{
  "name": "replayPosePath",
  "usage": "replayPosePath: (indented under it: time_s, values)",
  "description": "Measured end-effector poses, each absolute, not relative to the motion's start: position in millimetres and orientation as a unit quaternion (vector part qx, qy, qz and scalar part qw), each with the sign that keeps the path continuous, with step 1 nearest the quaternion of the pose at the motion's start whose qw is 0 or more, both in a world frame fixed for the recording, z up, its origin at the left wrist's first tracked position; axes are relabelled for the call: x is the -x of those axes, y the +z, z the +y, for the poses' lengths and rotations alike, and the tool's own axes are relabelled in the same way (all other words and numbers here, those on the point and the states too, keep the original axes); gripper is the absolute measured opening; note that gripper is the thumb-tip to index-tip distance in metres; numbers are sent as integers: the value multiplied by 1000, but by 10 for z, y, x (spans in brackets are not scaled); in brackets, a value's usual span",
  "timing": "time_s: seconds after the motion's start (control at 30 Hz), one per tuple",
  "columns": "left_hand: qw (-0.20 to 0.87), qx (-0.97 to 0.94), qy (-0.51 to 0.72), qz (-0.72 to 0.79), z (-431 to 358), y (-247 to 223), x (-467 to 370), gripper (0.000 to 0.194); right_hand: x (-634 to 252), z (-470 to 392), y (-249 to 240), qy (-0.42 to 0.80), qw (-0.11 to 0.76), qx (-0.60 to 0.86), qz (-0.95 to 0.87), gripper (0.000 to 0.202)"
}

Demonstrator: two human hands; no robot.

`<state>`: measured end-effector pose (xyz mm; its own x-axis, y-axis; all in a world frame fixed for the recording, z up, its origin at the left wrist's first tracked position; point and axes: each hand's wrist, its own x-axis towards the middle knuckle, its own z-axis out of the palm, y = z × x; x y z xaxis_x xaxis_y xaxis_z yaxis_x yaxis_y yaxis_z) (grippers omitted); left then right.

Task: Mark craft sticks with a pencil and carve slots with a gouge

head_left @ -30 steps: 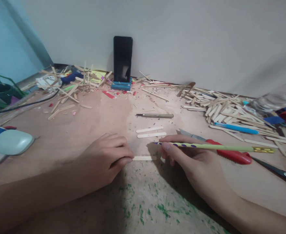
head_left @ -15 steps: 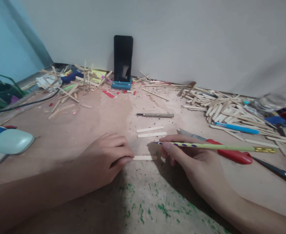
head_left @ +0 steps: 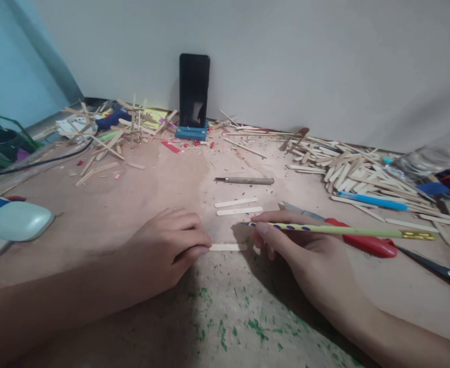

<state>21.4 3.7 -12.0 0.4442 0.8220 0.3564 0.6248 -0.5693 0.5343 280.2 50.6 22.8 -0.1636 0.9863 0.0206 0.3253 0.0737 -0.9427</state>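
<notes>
My left hand is closed, its fingertips gripping the left end of a popsicle stick that lies on the table. In my right hand a pale yellow pencil with purple spots is pinched, its tip pointing left above the stick's right part. A small light piece shows under the right fingers. Just beyond the hands lie two more popsicle sticks, side by side. Farther back is a carving tool with a wooden handle. A red-handled cutter lies partly behind my right hand.
A heap of popsicle sticks with a blue pen fills the back right. Black scissors lie at the right edge. A phone stands at the back wall. Loose sticks surround a blue glue gun; a pale green rounded object sits left.
</notes>
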Motion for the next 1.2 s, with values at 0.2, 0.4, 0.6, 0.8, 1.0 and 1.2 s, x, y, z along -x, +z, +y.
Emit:
replayPosePath:
  time_s: [0.2, 0.4, 0.6, 0.8, 1.0, 1.2]
  values:
    - [160, -834, 302, 434, 34, -119, -219, 22, -2807, 502, 215, 438, 382, 527, -620, 30]
    - [160, -834, 298, 436, 37, -108, -221, 22, -2794, 518, 218, 432, 381, 531, -622, 30]
    - [157, -835, 298, 435, 43, -113, -217, 23, -2803, 511, 233, 435, 377, 534, -619, 31]
    - [157, -834, 301, 436, 39, -126, -220, 24, -2802, 507, 217, 438, 378, 531, -619, 32]
    - [157, -834, 301, 435, 39, -129, -219, 22, -2798, 515, 209, 436, 379, 534, -618, 33]
    - [156, -834, 300, 436, 37, -117, -213, 25, -2795, 515, 231, 436, 374, 535, -619, 30]
